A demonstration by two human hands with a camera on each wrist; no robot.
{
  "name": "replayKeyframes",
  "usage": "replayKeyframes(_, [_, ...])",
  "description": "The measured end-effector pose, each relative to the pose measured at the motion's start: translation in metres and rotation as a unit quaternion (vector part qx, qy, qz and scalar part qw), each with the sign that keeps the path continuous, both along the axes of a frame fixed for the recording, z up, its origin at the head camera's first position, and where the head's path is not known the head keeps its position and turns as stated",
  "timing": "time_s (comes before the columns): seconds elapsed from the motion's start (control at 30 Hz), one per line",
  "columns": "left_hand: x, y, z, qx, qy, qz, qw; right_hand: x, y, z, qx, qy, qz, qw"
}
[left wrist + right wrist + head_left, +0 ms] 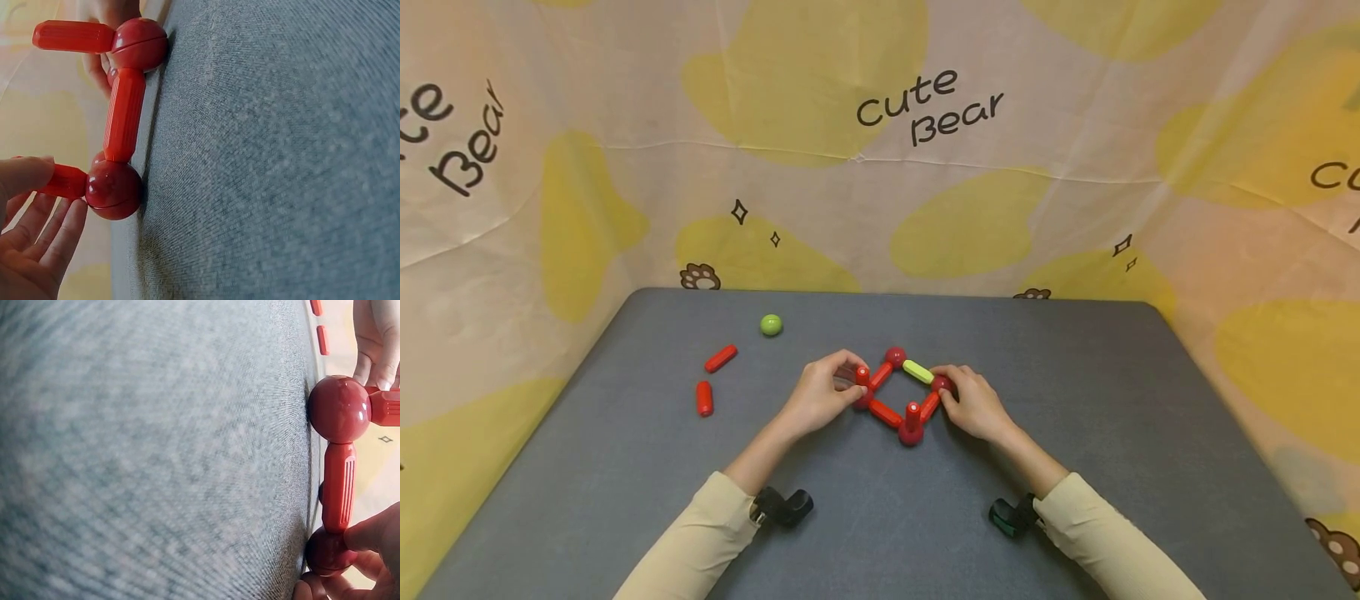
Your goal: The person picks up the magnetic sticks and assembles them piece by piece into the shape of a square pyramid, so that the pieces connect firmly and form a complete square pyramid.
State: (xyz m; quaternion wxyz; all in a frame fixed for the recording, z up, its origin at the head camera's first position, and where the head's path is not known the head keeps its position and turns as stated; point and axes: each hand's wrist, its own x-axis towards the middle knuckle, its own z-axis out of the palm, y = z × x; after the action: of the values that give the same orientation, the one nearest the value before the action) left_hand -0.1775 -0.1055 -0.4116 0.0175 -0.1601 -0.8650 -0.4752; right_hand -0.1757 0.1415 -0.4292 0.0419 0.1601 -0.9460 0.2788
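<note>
A square of red balls and rods lies flat on the table, with a yellow-green rod [917,372] as its back right side. My left hand [822,392] pinches a red rod [67,181] that stands upright on the left ball [114,190]. At the right corner, the fingers and thumb of my right hand [973,404] grip a dark red ball [331,551]. The front ball [911,434] carries another upright red rod [72,36], which neither hand touches. The back ball [895,357] has no upright rod on it.
Two loose red rods, one angled [721,358] and one nearer [703,398], lie on the grey table [887,533] to the left. A green ball [771,325] sits behind them. Printed fabric [820,100] hangs around the table's back and sides.
</note>
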Motion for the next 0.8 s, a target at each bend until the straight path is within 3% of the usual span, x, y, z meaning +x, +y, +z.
replayKeyframes(0.2, [-0.002, -0.003, -0.004, 0.006, -0.009, -0.018, 0.9998, 0.0, 0.0, 0.0, -0.001, 0.001, 0.002, 1.0])
replayKeyframes(0.43, [-0.005, -0.007, -0.011, -0.055, -0.011, -0.023, 0.9982, -0.004, -0.001, 0.0, -0.006, 0.003, 0.004, 1.0])
replayKeyframes(0.8, [-0.001, -0.009, -0.013, -0.099, 0.028, -0.044, 0.9937, -0.013, -0.004, 0.0, -0.034, -0.027, -0.014, 0.999])
